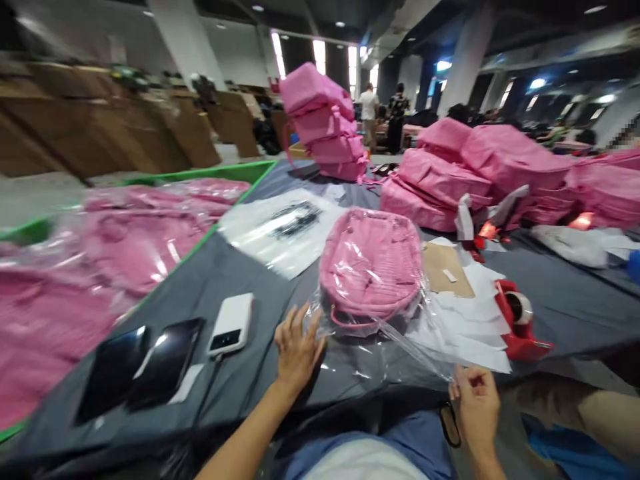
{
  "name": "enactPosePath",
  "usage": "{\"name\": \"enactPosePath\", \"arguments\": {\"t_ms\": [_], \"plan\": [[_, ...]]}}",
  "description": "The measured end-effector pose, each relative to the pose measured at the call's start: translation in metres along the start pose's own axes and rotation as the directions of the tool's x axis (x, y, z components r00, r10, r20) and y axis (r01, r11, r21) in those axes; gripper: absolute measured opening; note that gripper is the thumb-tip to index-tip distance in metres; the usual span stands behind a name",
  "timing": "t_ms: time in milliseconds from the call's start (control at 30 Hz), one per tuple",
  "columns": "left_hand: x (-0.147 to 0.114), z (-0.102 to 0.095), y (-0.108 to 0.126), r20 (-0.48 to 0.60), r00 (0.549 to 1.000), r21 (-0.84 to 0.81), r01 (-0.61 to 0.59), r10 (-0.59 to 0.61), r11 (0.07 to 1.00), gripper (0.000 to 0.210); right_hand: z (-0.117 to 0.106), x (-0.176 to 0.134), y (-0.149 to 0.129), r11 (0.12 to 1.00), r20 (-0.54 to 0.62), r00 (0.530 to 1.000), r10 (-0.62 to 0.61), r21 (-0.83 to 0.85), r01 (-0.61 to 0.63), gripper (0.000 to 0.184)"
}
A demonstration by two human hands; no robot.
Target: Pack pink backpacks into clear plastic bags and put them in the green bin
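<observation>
My right hand (pixel 477 403) pinches clear film (pixel 415 350); my left hand (pixel 299 350) rests spread at its near edge. The bag (pixel 373 263), inside it on the table (pixel 267 287), looks light, soft; the film, slippery, best gripped by gathered edges.

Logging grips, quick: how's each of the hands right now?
Left hand: open, at the near edge of the clear plastic bag.
Right hand: closed, pinching the clear plastic bag.
</observation>
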State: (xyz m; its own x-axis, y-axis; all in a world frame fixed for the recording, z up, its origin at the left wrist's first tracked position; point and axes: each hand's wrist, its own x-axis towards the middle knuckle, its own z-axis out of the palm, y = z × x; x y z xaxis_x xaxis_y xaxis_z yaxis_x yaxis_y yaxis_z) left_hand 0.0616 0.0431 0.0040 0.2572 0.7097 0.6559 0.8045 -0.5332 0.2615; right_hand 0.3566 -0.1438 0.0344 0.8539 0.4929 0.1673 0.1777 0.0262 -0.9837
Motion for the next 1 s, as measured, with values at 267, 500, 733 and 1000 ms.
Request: {"name": "enactPosePath", "arguments": {"t_ms": [267, 500, 733, 1000], "plan": [[-0.007, -0.017, -0.047, 0.037, 0.897, -0.230, 0.437, -0.441, 0.869, 0.023, -0.028, 0.030, 0.005, 0.969, 0.031, 0.999, -0.036, -0.244, 0.042, 0.059], [-0.056, -0.058, -0.036, 0.193, 0.585, -0.374, 0.786, -0.788, 0.492, 0.037, -0.045, 0.024, 0.010, 0.973, 0.153, 0.988, 0.026, -0.230, 0.009, 0.061], [-0.069, -0.072, -0.035, 0.122, 0.711, -0.170, 0.702, -0.692, 0.692, 0.045, -0.055, 0.004, 0.010, 0.806, 0.247, 0.942, -0.225, -0.496, 0.323, 0.040], [-0.071, -0.073, -0.057, 0.368, 0.628, -0.398, 0.772, -0.685, 0.495, 0.047, -0.080, -0.003, 0.038, 0.902, 0.258, 0.961, 0.099, -0.431, 0.023, 0.051]]}}
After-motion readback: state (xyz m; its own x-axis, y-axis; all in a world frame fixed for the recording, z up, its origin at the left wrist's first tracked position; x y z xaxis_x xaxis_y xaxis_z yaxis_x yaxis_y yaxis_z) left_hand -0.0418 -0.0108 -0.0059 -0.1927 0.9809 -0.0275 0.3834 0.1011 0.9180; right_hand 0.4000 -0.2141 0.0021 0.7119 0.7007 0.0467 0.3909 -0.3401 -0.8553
